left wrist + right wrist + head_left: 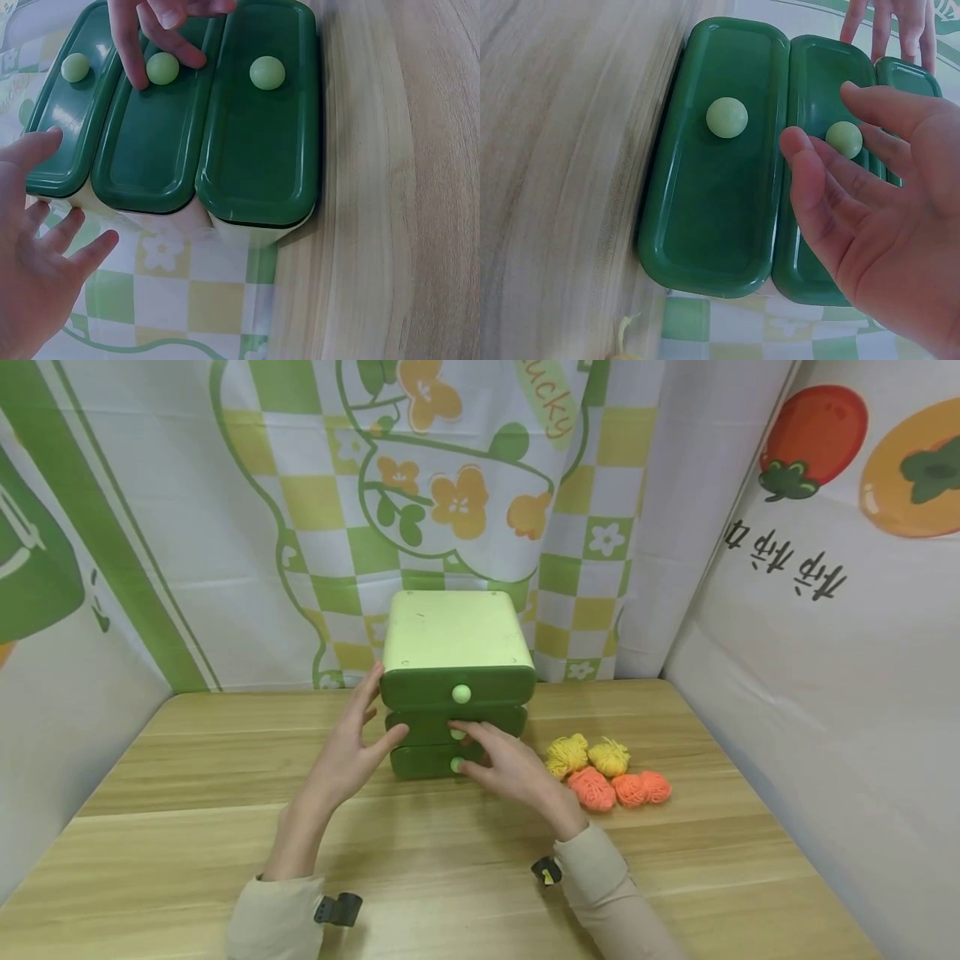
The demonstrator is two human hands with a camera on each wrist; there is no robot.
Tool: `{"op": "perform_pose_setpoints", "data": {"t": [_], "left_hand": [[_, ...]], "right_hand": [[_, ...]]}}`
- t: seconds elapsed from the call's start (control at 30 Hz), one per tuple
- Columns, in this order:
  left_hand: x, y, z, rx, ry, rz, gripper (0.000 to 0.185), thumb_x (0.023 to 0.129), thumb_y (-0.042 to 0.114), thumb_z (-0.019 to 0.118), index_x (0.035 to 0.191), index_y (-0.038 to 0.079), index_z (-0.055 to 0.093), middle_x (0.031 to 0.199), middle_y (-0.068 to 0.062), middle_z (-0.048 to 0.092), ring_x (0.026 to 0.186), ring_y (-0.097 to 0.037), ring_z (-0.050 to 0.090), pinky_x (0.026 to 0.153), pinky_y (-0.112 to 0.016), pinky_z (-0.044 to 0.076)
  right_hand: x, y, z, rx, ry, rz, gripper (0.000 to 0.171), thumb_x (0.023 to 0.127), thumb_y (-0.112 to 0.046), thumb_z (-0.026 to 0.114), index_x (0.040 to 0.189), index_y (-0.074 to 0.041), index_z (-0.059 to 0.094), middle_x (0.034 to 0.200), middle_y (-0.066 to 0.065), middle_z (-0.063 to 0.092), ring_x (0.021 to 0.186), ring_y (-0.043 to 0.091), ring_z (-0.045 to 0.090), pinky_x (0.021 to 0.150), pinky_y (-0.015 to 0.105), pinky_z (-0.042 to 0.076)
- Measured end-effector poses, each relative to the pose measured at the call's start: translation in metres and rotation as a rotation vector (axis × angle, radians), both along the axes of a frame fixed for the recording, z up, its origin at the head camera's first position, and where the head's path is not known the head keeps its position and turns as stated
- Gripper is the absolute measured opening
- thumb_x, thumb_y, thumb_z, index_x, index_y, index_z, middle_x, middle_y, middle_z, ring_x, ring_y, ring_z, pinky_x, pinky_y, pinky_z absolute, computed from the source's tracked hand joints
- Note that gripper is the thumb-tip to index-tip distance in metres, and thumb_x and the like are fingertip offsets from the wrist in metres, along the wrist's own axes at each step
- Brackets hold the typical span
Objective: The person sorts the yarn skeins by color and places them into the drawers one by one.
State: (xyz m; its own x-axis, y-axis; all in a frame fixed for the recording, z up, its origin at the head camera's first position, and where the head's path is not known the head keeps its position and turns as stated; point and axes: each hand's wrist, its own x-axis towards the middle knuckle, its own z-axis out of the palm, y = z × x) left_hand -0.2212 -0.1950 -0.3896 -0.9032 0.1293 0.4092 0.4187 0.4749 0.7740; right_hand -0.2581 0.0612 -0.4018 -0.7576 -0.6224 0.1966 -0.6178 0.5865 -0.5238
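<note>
A three-drawer box (453,631) with a pale yellow-green body and dark green drawer fronts stands on the table. My left hand (348,752) is spread at its left side, the thumb in front of the drawers. In the left wrist view, the left thumb overlaps the top drawer front (71,127). My right hand (510,764) reaches to the middle drawer's round knob (844,139). Its fingertips straddle that knob, one right at its upper edge, with a small gap below it in the left wrist view. All three drawers look closed.
Yellow yarn balls (567,755) and orange yarn balls (592,789) lie to the right of the box on the wooden table (450,877). A patterned cloth (315,502) hangs behind the box, and white printed sheets (810,668) flank the table.
</note>
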Motion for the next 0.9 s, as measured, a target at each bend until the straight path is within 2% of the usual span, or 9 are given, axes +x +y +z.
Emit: {"op": "perform_pose_setpoints", "data": {"t": [0.2,0.4,0.5,0.67,0.9], "left_hand": [[0.0,0.0,0.0,-0.001,-0.013,0.001,0.086,0.098,0.03,0.064,0.159,0.042,0.005,0.167,0.005,0.009,0.152,-0.034,0.02,0.119,-0.058,0.031],[0.0,0.0,0.0,0.003,-0.008,-0.003,0.086,0.098,0.025,0.064,0.158,0.043,0.005,0.167,0.006,0.008,0.152,-0.033,0.019,0.12,-0.058,0.03],[-0.001,0.001,0.0,0.002,-0.011,-0.002,0.086,0.098,0.026,0.064,0.159,0.041,0.005,0.167,0.006,0.008,0.152,-0.033,0.02,0.119,-0.059,0.03],[0.001,0.002,0.001,0.0,-0.023,0.0,0.087,0.098,0.027,0.064,0.16,0.038,0.004,0.167,0.007,0.007,0.152,-0.034,0.02,0.119,-0.059,0.031],[0.001,0.002,0.002,0.002,-0.016,0.002,0.087,0.098,0.027,0.065,0.158,0.043,0.005,0.167,0.007,0.007,0.152,-0.033,0.02,0.119,-0.059,0.031]], "right_hand": [[0.0,0.001,0.002,-0.01,0.0,0.007,0.057,0.096,-0.028,0.067,0.149,-0.023,0.046,0.13,0.005,0.063,0.104,0.025,0.068,0.086,0.036,0.056],[0.001,0.002,0.005,0.005,0.025,0.015,0.052,0.096,-0.027,0.067,0.145,-0.021,0.051,0.124,0.002,0.067,0.089,0.012,0.065,0.077,0.027,0.055],[0.002,0.002,0.007,0.013,0.011,0.025,0.05,0.097,-0.027,0.066,0.144,-0.022,0.052,0.121,0.0,0.068,0.087,0.009,0.064,0.077,0.025,0.055],[0.004,0.005,0.013,0.019,-0.021,0.072,0.046,0.098,-0.023,0.065,0.142,-0.021,0.054,0.122,0.0,0.068,0.093,0.009,0.066,0.082,0.026,0.056],[0.005,0.011,0.019,0.026,-0.07,0.148,0.043,0.098,-0.021,0.064,0.14,-0.016,0.056,0.118,0.007,0.07,0.094,0.012,0.067,0.081,0.026,0.057]]}}
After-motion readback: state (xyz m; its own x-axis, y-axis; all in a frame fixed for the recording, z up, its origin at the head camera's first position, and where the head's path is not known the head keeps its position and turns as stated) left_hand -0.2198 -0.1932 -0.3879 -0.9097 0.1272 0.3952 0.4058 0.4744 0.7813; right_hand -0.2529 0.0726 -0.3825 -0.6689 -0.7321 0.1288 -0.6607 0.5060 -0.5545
